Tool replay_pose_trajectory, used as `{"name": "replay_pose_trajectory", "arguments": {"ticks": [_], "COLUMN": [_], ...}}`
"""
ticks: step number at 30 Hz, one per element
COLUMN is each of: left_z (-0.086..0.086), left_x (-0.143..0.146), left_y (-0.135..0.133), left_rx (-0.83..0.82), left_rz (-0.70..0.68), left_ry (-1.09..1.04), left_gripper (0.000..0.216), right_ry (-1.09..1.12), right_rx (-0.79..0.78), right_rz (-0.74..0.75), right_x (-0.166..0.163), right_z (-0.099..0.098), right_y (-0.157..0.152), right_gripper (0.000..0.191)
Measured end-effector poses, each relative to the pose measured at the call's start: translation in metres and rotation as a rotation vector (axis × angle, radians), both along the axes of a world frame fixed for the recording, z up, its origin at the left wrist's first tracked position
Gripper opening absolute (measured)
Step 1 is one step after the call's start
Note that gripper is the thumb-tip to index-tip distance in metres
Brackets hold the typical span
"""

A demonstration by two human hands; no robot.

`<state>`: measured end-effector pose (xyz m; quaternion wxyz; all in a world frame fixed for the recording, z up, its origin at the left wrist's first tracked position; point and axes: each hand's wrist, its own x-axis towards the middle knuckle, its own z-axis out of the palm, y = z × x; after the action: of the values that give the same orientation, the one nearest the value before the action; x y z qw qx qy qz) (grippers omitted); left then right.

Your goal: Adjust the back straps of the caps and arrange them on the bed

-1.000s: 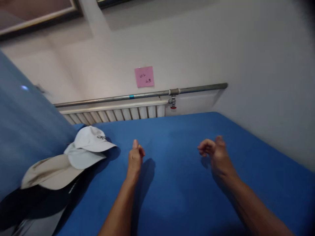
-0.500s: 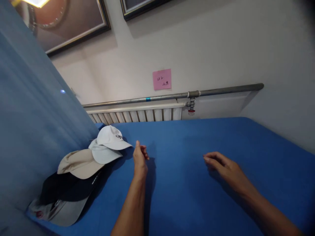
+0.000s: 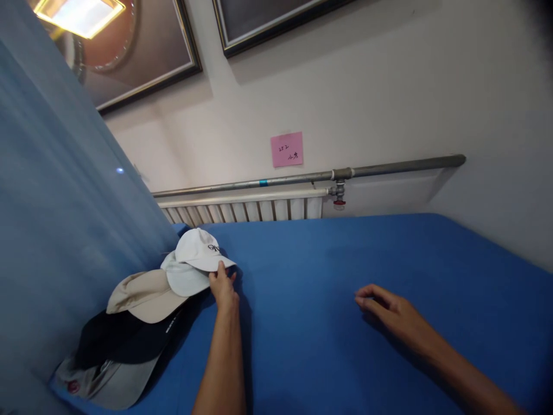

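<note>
At the left, several baseball caps overlap in a slanting row on a blue surface (image 3: 302,311). The topmost is a white cap (image 3: 196,248) with dark lettering on its front. My left hand (image 3: 223,285) grips the brim of this cap, thumb above and fingers partly hidden beneath. Under it lie a pale cap (image 3: 185,280), a beige cap (image 3: 151,297), a black cap (image 3: 121,340) with small white print on its brim, and a grey cap (image 3: 125,383). Away to the right, my right hand (image 3: 389,311) hovers low over the blue surface, thumb and fingertips together, holding nothing visible.
A light blue curtain (image 3: 64,202) hangs along the left beside the caps. Behind the blue surface are a white radiator (image 3: 250,211), a metal pipe (image 3: 397,165) and a red-handled valve (image 3: 339,203). A pink note (image 3: 287,150) is stuck to the wall.
My left hand has moved left from beside the white cap and taken hold of its brim. My right hand has hardly moved. The view has tipped slightly upward.
</note>
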<state>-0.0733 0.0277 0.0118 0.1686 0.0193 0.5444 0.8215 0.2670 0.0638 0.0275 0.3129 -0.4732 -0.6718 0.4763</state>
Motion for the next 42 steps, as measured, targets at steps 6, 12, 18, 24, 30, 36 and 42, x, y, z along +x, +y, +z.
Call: {"name": "replay_pose_trajectory", "arguments": {"ticks": [6, 12, 18, 24, 30, 36, 42], "left_z": [0.002, 0.010, 0.009, 0.007, 0.008, 0.008, -0.002], "left_x": [-0.005, 0.024, 0.052, 0.073, 0.074, 0.074, 0.074], "left_y": [-0.004, 0.000, 0.002, -0.005, -0.006, -0.004, 0.003], "left_rx": [0.128, 0.253, 0.239, 0.141, 0.115, 0.063, -0.036], "left_rz": [-0.018, -0.260, -0.554, -0.848, -0.803, -0.726, -0.693], "left_ry": [0.020, 0.078, 0.102, 0.135, 0.153, 0.095, 0.155], "left_gripper": [0.012, 0.018, 0.013, 0.011, 0.017, 0.017, 0.041], "right_ry": [0.034, 0.075, 0.242, 0.463, 0.432, 0.389, 0.543], "right_rx": [0.011, 0.031, -0.006, 0.044, 0.052, 0.134, 0.037], "right_rz": [0.013, -0.014, -0.170, -0.218, 0.069, 0.228, 0.090], "right_x": [0.002, 0.003, 0.011, 0.027, 0.026, 0.017, 0.008], "right_z": [0.000, -0.004, -0.010, -0.010, -0.006, -0.002, -0.014], "right_y": [0.000, 0.001, 0.008, 0.018, 0.007, -0.005, 0.000], "right_gripper": [0.021, 0.016, 0.014, 0.030, 0.033, 0.012, 0.022]}}
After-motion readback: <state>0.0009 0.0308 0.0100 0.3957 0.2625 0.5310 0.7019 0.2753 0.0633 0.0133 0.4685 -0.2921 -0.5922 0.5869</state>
